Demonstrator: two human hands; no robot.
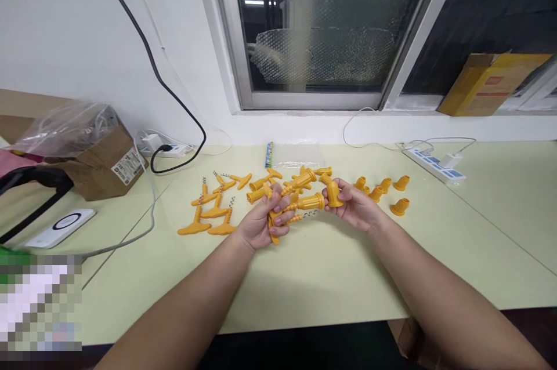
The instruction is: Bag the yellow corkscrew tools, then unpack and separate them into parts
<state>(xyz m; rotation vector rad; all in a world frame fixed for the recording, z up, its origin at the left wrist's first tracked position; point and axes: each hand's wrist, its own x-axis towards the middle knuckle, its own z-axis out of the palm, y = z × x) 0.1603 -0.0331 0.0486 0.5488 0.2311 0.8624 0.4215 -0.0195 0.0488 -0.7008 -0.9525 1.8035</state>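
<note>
My left hand point(266, 220) is wrapped round the yellow handles of several corkscrews. Two of these carry ribbed yellow sleeves point(311, 202), and one shows a bare metal spiral point(310, 213) pointing right. Just right of them, my right hand point(353, 206) holds a yellow cap point(334, 193) between its fingers. Several yellow T-shaped corkscrews point(198, 220) lie on the table left of my left hand, their spirals exposed. More yellow pieces point(257, 184) lie behind my hands, partly hidden. Loose yellow caps point(400, 206) stand to the right of my right hand.
A clear plastic bag point(298, 154) lies at the back of the pale table point(313, 283). Cardboard box point(104, 167), white charging pad point(62, 228) and cables are at left. A power strip point(435, 164) sits at the back right, below the window.
</note>
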